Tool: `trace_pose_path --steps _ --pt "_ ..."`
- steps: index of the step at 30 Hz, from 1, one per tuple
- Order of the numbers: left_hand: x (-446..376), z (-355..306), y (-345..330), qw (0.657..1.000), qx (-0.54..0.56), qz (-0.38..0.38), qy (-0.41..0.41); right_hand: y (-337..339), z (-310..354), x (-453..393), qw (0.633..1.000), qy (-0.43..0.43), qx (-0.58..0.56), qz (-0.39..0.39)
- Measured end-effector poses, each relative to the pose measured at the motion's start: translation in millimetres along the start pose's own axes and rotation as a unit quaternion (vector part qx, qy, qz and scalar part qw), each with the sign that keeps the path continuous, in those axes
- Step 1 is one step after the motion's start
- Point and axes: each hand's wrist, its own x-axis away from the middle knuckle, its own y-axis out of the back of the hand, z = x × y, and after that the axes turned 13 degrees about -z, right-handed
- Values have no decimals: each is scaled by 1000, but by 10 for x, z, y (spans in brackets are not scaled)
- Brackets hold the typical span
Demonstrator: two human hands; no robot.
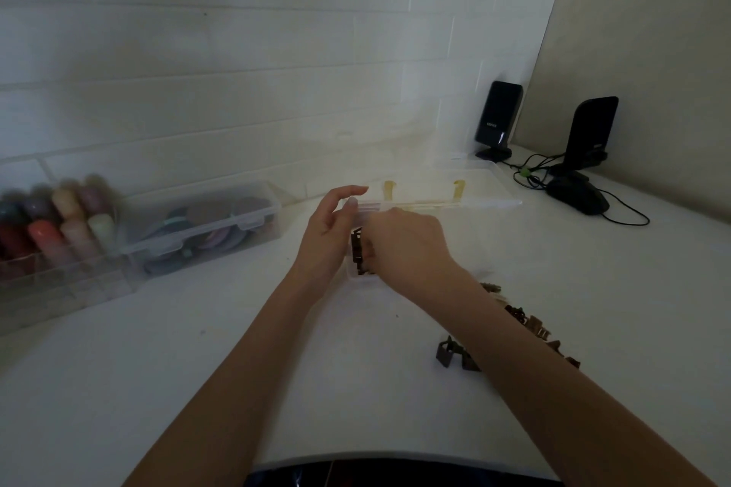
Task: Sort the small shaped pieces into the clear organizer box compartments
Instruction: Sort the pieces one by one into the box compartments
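The clear organizer box (466, 196) lies open in the middle of the white table, its lid raised toward the wall. Dark brown shaped pieces (358, 249) fill its left-hand compartment. My right hand (407, 241) reaches into that compartment, fingers curled down among the pieces; whether it grips one is hidden. My left hand (328, 229) rests against the box's left end with its fingers spread. A loose pile of the same brown pieces (455, 356) lies on the table beside and under my right forearm.
At the left stand a clear lidded box of round discs (205, 225) and a clear bin of coloured cylinders (59, 233). Two black speakers (497, 119) and a black mouse (577, 196) with cables occupy the back right corner. The table's front edge is near my body.
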Motion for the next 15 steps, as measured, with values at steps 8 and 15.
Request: trace_pose_path --steps 8,15 --pt "4 11 -7 1000 -11 -17 6 159 -508 443 934 -60 -350 -24" --pt "2 17 -18 999 -1 -19 32 252 -807 925 949 -42 -303 73"
